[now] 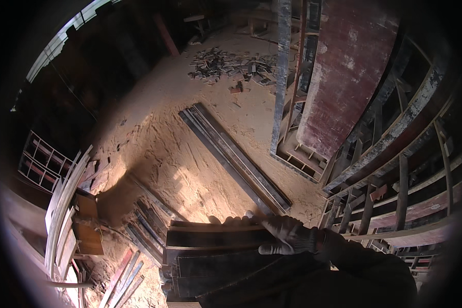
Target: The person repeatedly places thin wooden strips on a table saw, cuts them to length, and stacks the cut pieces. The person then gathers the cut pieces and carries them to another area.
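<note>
A stack of dark wooden boards (226, 238) with pale edges lies across the lower middle, close to my body. My right hand (290, 236), in a light work glove with a ribbed cuff, grips its far right corner, thumb on the near side. Light gloved fingertips (232, 220) curl over the stack's far edge; they appear to be my left hand's, the rest of it hidden behind the boards. My dark right sleeve (364, 256) comes in from the lower right.
Long dark boards (231, 154) lie together on the sandy floor (159, 138) ahead. Shorter strips (143, 231) and leaning planks (64, 215) are at the left. A heap of wood offcuts (226, 65) lies farther off. Large reddish panels (349, 72) and framed racks (400, 190) stand at the right.
</note>
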Demonstrator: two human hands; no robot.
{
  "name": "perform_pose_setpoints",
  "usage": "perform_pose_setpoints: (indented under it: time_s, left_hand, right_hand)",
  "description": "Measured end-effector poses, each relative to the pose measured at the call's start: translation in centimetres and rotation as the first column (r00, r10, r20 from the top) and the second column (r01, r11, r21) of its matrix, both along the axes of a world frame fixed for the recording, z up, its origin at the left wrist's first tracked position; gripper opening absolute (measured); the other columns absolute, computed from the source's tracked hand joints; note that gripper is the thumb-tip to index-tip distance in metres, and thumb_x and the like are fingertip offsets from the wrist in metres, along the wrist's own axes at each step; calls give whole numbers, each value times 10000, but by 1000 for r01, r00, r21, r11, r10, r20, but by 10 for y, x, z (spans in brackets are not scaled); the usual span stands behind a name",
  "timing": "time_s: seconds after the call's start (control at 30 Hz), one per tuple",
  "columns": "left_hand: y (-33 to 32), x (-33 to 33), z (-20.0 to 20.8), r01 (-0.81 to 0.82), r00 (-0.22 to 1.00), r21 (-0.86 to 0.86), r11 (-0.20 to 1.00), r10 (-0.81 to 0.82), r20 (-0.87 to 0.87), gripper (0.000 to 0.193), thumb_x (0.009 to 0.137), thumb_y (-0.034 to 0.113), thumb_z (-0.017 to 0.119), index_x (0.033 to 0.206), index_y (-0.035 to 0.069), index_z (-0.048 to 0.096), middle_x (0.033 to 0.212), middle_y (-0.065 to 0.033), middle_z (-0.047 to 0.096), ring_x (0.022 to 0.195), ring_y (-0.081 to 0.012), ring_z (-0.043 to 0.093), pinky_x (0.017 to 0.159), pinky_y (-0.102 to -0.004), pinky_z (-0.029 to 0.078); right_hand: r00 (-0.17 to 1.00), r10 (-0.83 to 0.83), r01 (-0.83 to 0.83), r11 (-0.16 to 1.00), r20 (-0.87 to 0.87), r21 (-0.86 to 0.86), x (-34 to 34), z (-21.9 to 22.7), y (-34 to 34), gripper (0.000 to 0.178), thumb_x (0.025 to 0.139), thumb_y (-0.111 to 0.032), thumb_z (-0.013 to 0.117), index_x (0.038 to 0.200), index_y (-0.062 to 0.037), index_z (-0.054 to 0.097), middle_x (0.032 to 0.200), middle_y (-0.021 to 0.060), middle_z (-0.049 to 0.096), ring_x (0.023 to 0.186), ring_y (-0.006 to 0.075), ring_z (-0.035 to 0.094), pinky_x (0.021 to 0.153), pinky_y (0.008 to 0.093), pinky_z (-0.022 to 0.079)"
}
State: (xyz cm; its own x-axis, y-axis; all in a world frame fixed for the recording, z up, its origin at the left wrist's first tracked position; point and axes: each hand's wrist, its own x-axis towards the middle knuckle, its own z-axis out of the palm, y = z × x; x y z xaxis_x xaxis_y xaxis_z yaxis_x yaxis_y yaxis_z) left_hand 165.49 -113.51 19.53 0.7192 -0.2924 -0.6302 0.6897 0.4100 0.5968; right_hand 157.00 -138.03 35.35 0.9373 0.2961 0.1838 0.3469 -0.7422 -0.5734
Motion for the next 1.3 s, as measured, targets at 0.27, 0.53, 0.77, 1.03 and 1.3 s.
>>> perform_pose_setpoints:
  time_s: [0.27, 0.53, 0.77, 1.03, 1.3]
  left_hand:
    - [-64, 380, 57, -27, 999, 129, 991, 23, 30, 851, 1025, 757, 283, 1608, 151, 414, 1592, -199, 465, 1451, -390, 460, 1227, -545, 308]
    - [-150, 780, 25, 1, 999, 144, 990, -8, 50, 855, 1023, 757, 289, 1607, 146, 415, 1586, -206, 469, 1449, -393, 463, 1225, -544, 313]
    - [-337, 1116, 28, 269, 960, 138, 953, -277, 48, 859, 1021, 758, 294, 1606, 141, 416, 1582, -213, 473, 1446, -396, 466, 1222, -543, 317]
    - [-579, 1451, -10, 319, 941, 175, 931, -333, 54, 864, 1019, 758, 300, 1605, 135, 416, 1576, -221, 477, 1444, -400, 469, 1220, -541, 321]
    - [-778, 1751, 8, 225, 969, 193, 955, -239, 55, 868, 1017, 759, 305, 1604, 129, 417, 1571, -229, 481, 1442, -404, 472, 1217, -540, 326]
  right_hand:
    - [997, 10, 7, 976, 76, -216, 394, 50, -61, 954, 948, -713, 604, 1459, 87, 506, 1005, 170, 670, 845, 244, 660, 654, 385, 523]
    - [994, 59, -55, 997, 87, -46, 792, 18, -132, 984, 971, -701, 578, 1487, 120, 415, 923, 253, 674, 782, 385, 681, 696, 464, 553]
    - [989, -115, 138, 942, -95, 304, 1065, 33, -310, 1013, 920, -675, 674, 1591, 8, 342, 1209, 292, 669, 1095, 454, 669, 958, 507, 530]
    - [969, -149, 165, 984, -196, 67, 1372, 9, -529, 1131, 798, -731, 732, 1657, -136, 300, 1659, 270, 271, 1519, 517, 257, 1214, 624, 276]
    - [956, 65, -68, 998, -284, -2, 1709, 40, -757, 1117, 792, -745, 728, 1633, -111, 358, 1647, 261, 308, 1523, 502, 276, 1227, 605, 287]
